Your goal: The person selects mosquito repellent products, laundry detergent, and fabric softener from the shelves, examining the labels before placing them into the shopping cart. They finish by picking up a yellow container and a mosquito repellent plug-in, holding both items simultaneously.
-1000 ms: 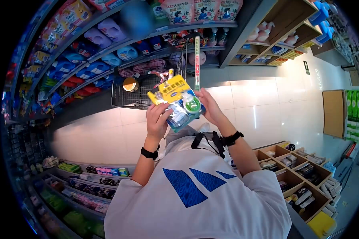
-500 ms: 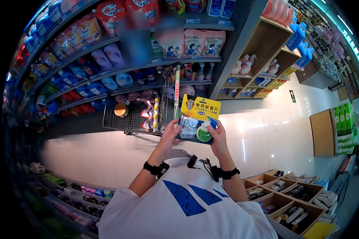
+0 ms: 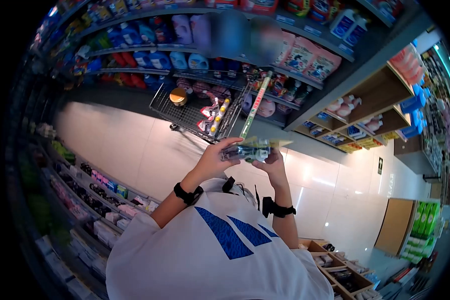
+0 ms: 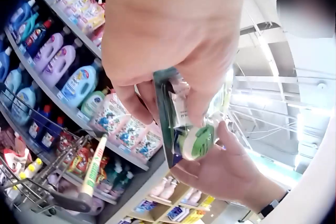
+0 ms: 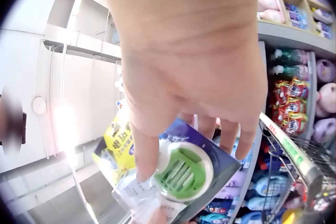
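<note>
A clear blister pack (image 3: 250, 150) with a yellow and blue card is held between both hands, tilted nearly edge-on in the head view. The left hand (image 3: 216, 159) grips one end, thumb on one side and fingers on the other. The right hand (image 3: 273, 167) pinches the opposite end. In the right wrist view the pack's green and white round device (image 5: 185, 172) shows beside the right thumb. The left wrist view has the same device (image 4: 197, 142) under the left thumb.
A wire shopping cart (image 3: 189, 116) stands ahead with an orange-lidded jar (image 3: 178, 96) and yellow-capped bottles (image 3: 219, 118) inside; its handle (image 3: 256, 105) is beyond the hands. Shelves of detergent (image 3: 199, 62) line the far side, wooden cubbies (image 3: 370, 107) the right. Low shelves stand behind.
The pack has turned from showing its printed front to nearly edge-on, still held by both hands. The head view has rotated, and the cart appears farther right than half a second ago.
</note>
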`<action>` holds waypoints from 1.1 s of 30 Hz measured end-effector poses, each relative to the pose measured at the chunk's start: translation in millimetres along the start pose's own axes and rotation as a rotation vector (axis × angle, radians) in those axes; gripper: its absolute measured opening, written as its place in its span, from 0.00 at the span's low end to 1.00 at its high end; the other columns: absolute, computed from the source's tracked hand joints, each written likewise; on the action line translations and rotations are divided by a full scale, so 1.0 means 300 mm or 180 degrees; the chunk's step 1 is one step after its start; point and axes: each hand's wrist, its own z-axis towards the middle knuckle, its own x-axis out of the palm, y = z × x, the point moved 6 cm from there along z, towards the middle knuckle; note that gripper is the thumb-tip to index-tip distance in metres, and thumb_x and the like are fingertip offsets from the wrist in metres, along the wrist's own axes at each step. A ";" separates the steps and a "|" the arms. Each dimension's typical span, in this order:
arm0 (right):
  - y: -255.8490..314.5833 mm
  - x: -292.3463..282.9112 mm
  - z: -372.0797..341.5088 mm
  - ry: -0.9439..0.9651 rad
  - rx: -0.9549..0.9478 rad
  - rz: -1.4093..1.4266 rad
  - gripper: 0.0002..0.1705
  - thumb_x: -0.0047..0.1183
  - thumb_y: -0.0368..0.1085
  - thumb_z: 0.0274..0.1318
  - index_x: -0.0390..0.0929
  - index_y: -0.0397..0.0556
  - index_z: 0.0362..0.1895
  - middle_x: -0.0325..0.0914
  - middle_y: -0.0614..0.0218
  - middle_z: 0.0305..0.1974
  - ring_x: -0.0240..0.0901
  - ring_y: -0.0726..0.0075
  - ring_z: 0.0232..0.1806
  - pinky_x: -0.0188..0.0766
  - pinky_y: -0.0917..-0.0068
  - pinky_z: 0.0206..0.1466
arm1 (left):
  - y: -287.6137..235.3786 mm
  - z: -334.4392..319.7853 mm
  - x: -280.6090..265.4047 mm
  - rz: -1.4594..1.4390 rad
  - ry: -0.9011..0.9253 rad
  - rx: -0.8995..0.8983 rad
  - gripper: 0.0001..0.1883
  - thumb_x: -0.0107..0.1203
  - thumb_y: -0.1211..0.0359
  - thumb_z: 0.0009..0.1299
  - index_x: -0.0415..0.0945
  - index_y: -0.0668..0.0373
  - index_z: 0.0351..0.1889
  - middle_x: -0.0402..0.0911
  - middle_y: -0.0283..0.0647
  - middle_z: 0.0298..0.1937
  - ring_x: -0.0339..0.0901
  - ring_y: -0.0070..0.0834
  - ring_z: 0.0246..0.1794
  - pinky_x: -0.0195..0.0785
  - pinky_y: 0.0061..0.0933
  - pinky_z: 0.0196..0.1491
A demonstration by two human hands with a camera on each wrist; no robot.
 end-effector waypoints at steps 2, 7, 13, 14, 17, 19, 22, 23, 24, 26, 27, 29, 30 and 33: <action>-0.036 0.040 0.015 0.0142 0.0172 -0.0549 0.38 0.75 0.25 0.42 0.72 0.44 0.60 0.79 0.65 0.56 0.73 0.65 0.61 0.69 0.66 0.67 | -0.029 -0.033 -0.051 0.0119 0.0153 -0.0068 0.36 0.71 0.76 0.60 0.68 0.67 0.68 0.83 0.45 0.54 0.82 0.25 0.53 0.76 0.30 0.57; -0.153 0.187 0.101 0.0185 0.0741 -0.0517 0.29 0.72 0.31 0.51 0.75 0.43 0.58 0.83 0.65 0.49 0.81 0.73 0.48 0.76 0.76 0.55 | 0.097 -0.089 -0.227 -0.0159 -0.0128 -0.0131 0.43 0.75 0.64 0.60 0.64 0.69 0.70 0.80 0.50 0.59 0.79 0.31 0.57 0.72 0.32 0.59; -0.330 0.514 0.294 0.0243 0.0987 -0.0456 0.21 0.62 0.36 0.66 0.74 0.41 0.59 0.83 0.65 0.51 0.80 0.76 0.49 0.75 0.77 0.56 | 0.246 -0.172 -0.572 -0.0275 -0.0670 -0.0233 0.52 0.72 0.66 0.65 0.44 0.64 0.79 0.75 0.51 0.63 0.77 0.32 0.61 0.71 0.31 0.61; -0.355 0.590 0.334 0.0304 0.1055 -0.0517 0.21 0.61 0.37 0.66 0.74 0.41 0.59 0.83 0.65 0.52 0.80 0.76 0.49 0.75 0.77 0.56 | 0.249 -0.192 -0.648 -0.0346 -0.0747 -0.0389 0.53 0.71 0.66 0.66 0.41 0.63 0.80 0.76 0.52 0.62 0.78 0.33 0.59 0.72 0.31 0.60; -0.440 0.851 0.452 0.0485 0.1062 -0.0556 0.21 0.60 0.37 0.68 0.74 0.41 0.59 0.83 0.65 0.51 0.80 0.76 0.49 0.75 0.77 0.55 | 0.279 -0.249 -0.903 -0.0593 -0.1089 -0.0500 0.52 0.69 0.60 0.67 0.42 0.60 0.81 0.78 0.59 0.61 0.79 0.42 0.61 0.70 0.36 0.63; -0.488 1.032 0.526 0.0608 0.1066 -0.0701 0.21 0.60 0.37 0.68 0.74 0.42 0.60 0.83 0.64 0.51 0.81 0.75 0.49 0.76 0.76 0.55 | 0.316 -0.287 -1.081 -0.0480 -0.1322 -0.0362 0.51 0.69 0.59 0.67 0.45 0.59 0.80 0.79 0.58 0.61 0.80 0.41 0.61 0.70 0.35 0.62; -0.582 1.283 0.637 0.1069 0.0970 -0.0768 0.22 0.61 0.38 0.68 0.73 0.41 0.60 0.82 0.64 0.53 0.80 0.75 0.51 0.75 0.76 0.56 | 0.322 -0.354 -1.335 -0.0144 -0.1559 -0.0298 0.46 0.69 0.59 0.67 0.54 0.57 0.78 0.80 0.54 0.60 0.81 0.39 0.60 0.72 0.34 0.61; -0.601 1.363 0.658 0.1156 0.1082 -0.0851 0.23 0.61 0.38 0.67 0.73 0.41 0.60 0.81 0.64 0.54 0.79 0.75 0.52 0.75 0.77 0.57 | 0.322 -0.384 -1.415 -0.0065 -0.1696 -0.0317 0.44 0.69 0.61 0.67 0.56 0.56 0.78 0.82 0.50 0.58 0.82 0.35 0.56 0.73 0.32 0.59; -0.626 1.450 0.681 0.1363 0.1081 -0.0753 0.23 0.61 0.38 0.67 0.72 0.41 0.61 0.81 0.64 0.54 0.79 0.75 0.52 0.74 0.76 0.57 | 0.322 -0.414 -1.492 0.0017 -0.1826 -0.0345 0.42 0.69 0.63 0.68 0.58 0.56 0.77 0.83 0.46 0.56 0.83 0.30 0.53 0.74 0.30 0.57; -0.665 1.602 0.722 0.1642 0.1075 -0.0849 0.25 0.61 0.38 0.67 0.71 0.41 0.63 0.81 0.65 0.54 0.79 0.75 0.52 0.74 0.76 0.57 | 0.336 -0.461 -1.616 0.0174 -0.1934 -0.0366 0.45 0.70 0.67 0.66 0.54 0.56 0.78 0.83 0.48 0.55 0.84 0.30 0.53 0.74 0.29 0.57; -0.687 1.668 0.748 0.1702 0.1086 -0.0816 0.25 0.61 0.38 0.67 0.71 0.41 0.63 0.81 0.65 0.54 0.79 0.75 0.52 0.74 0.76 0.57 | 0.365 -0.493 -1.670 -0.0190 -0.2268 -0.0214 0.47 0.70 0.70 0.65 0.52 0.56 0.79 0.83 0.49 0.54 0.84 0.30 0.53 0.75 0.30 0.56; -0.725 1.788 0.786 0.2199 0.1024 -0.0859 0.27 0.61 0.38 0.67 0.70 0.42 0.65 0.80 0.66 0.54 0.78 0.75 0.52 0.74 0.75 0.57 | 0.389 -0.529 -1.766 -0.0534 -0.2614 -0.0104 0.49 0.70 0.74 0.64 0.50 0.56 0.79 0.84 0.50 0.53 0.83 0.30 0.53 0.75 0.31 0.56; -0.793 1.819 0.815 0.2389 0.1143 -0.0704 0.28 0.61 0.38 0.68 0.69 0.42 0.67 0.80 0.65 0.55 0.77 0.75 0.53 0.74 0.76 0.57 | 0.409 -0.537 -1.811 -0.1072 -0.2704 -0.0064 0.49 0.70 0.76 0.63 0.49 0.58 0.79 0.83 0.50 0.53 0.83 0.30 0.53 0.76 0.31 0.57; -0.966 1.867 0.937 0.2665 0.1579 -0.0478 0.23 0.55 0.46 0.72 0.73 0.43 0.60 0.82 0.67 0.47 0.79 0.74 0.45 0.77 0.76 0.48 | 0.504 -0.541 -1.916 -0.1678 -0.2801 -0.0203 0.48 0.69 0.79 0.63 0.50 0.61 0.77 0.83 0.48 0.54 0.83 0.30 0.53 0.76 0.32 0.57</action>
